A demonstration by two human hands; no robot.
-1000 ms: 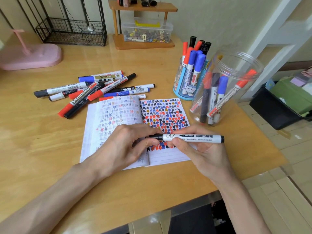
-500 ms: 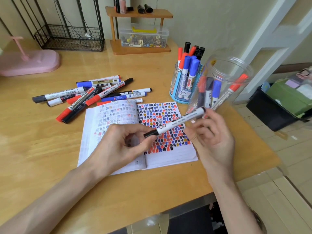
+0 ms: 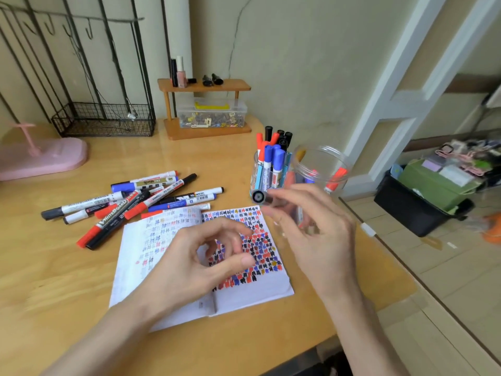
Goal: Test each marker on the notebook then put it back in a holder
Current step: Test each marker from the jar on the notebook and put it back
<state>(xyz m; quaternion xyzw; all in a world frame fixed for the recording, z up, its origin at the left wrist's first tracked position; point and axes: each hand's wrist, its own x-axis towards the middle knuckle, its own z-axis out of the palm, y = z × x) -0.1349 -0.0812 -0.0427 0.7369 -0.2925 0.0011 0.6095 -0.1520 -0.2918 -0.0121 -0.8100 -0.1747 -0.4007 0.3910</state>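
An open notebook, covered with red, blue and black test marks, lies on the wooden desk. My left hand hovers above it with loosely curled fingers and holds nothing. My right hand pinches a black-capped marker, blurred and seen end-on, raised in front of the clear plastic jar. That jar holds a few markers. A blue cup holder beside it is packed with red, blue and black markers. Several loose markers lie piled left of the notebook.
At the back stand a wooden shelf with a plastic box, a wire basket and a pink object. The desk's right edge runs just past the jar. A black bin sits on the floor.
My left hand let go of the marker's capped end. My right hand lifted the marker off the notebook and swung it up toward the clear jar. The camera tilted upward.
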